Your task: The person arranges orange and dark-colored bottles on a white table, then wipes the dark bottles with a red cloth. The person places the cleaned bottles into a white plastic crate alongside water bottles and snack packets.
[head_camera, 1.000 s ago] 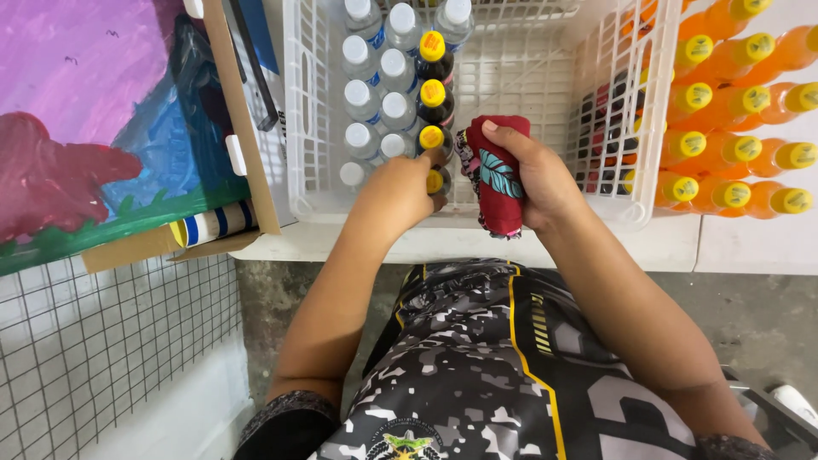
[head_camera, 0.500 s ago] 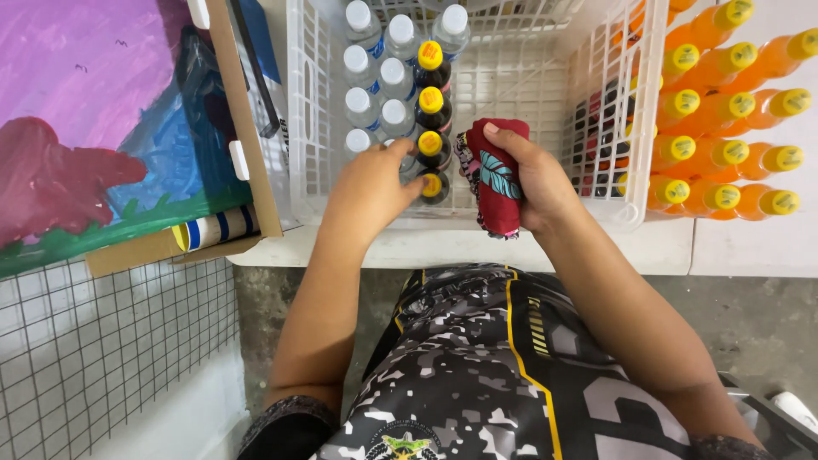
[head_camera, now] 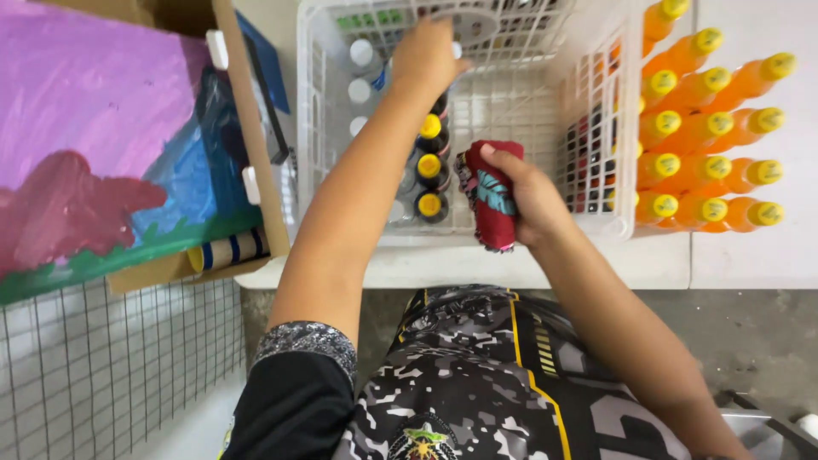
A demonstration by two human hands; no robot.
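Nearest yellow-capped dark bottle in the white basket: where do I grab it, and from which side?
Take the nearest dark bottle by its yellow cap and neck, coming straight down from above. It stands upright against its row, with more bottles on its left, so only the top is free. The right hand holding the red cloth crowds its right side.

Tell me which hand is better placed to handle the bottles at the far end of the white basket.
Probably the left hand: it is at the far bottles, while the right hand grips a red cloth.
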